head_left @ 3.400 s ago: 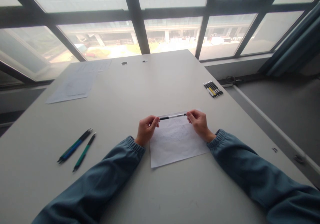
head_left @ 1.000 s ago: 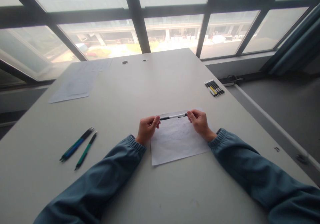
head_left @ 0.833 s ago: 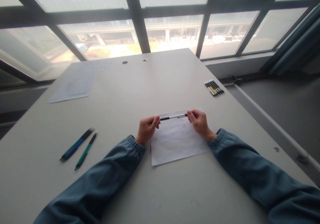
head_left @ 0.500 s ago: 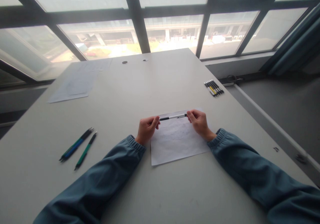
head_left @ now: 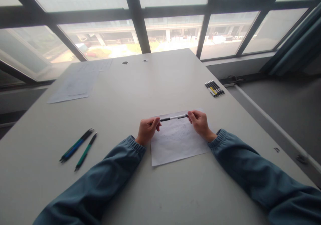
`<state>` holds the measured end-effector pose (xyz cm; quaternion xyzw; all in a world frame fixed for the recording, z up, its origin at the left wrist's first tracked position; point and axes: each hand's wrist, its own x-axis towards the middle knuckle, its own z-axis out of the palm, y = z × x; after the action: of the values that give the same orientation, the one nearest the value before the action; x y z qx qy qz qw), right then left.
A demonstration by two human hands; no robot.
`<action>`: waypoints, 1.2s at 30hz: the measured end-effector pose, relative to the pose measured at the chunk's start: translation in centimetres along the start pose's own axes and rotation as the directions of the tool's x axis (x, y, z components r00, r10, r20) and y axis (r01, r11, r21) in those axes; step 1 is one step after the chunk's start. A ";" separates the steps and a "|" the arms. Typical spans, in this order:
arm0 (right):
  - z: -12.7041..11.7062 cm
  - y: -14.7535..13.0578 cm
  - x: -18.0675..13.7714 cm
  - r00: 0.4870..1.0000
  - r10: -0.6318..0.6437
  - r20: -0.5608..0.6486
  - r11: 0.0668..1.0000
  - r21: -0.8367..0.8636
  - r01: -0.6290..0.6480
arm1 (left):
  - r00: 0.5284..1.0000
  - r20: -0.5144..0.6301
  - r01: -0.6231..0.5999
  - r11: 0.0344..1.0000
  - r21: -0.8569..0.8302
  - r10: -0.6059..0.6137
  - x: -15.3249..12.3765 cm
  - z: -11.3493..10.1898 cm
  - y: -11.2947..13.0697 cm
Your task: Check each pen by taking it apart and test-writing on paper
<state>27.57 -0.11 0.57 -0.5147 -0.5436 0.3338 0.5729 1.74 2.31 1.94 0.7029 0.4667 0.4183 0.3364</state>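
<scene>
I hold a slim black-and-white pen (head_left: 173, 118) level between both hands, just above a white sheet of paper (head_left: 175, 144) with faint marks on it. My left hand (head_left: 147, 130) is closed, its fingertips pinching the pen's left end. My right hand (head_left: 200, 122) is closed too, pinching the right end. Both wrists rest near the paper's upper corners on the white table (head_left: 140, 84).
Three dark pens, blue and green, lie at the left (head_left: 77, 148). A row of several black, white and yellow pens (head_left: 214, 88) sits near the right edge. A printed sheet (head_left: 75, 84) lies far left. Windows stand behind; the table drops off on the right.
Nothing has moved in any clear way; both hands keep the pen in the same place over the paper, and only the view has shifted slightly.
</scene>
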 end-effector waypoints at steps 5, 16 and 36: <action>0.0 0.2 0.0 0.999 0.033 0.014 0.999 0.031 -0.033 | 1.000 0.015 0.014 0.999 -0.031 -0.013 0.0 0.1 -0.2; -0.1 0.1 0.0 0.996 0.031 0.087 0.997 0.065 -0.036 | 0.999 0.005 -0.052 0.996 -0.066 0.052 0.3 0.1 -0.2; -0.1 0.2 0.0 0.997 0.060 0.054 0.993 0.100 -0.066 | 0.974 -0.089 -0.205 0.977 0.066 0.210 0.3 0.5 -0.8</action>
<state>27.67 -0.06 0.38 -0.4931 -0.5236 0.3919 0.5736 1.97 2.84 1.09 0.7362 0.4179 0.4710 0.2481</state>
